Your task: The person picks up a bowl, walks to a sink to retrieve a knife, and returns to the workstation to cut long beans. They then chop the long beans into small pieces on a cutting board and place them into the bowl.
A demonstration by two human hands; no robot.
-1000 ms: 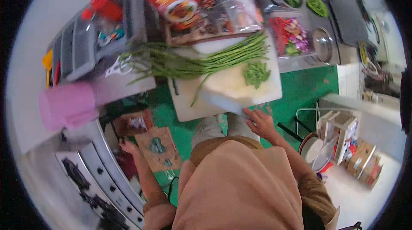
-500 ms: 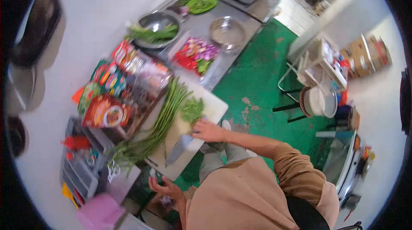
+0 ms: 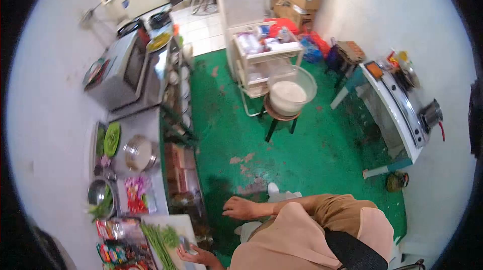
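Note:
My right hand [image 3: 241, 208] is raised over the green floor beside the counter, its fingers curled in with nothing visible in them. At the lower edge of the view my left hand [image 3: 197, 256] is by the right side of the white cutting board [image 3: 187, 223], fingers stretched out and apart. Just above those fingers shows the grey blade of a knife [image 3: 186, 244]; whether they touch it I cannot tell. On the board lie long green beans [image 3: 157, 245] and a small heap of cut green pieces [image 3: 171, 237].
Farther along the counter are a tray of chopped red and purple vegetables [image 3: 137, 195], steel bowls [image 3: 140, 153], a green plate [image 3: 112, 139] and an oven [image 3: 118, 73]. Food packets [image 3: 116, 229] flank the board. A bucket [image 3: 291, 91] on a stool, a trolley and a stove table stand across the floor.
The view has swung towards the room, and the counter now lies at the left. My right hand has left the knife and board. My left hand appears closer to the board.

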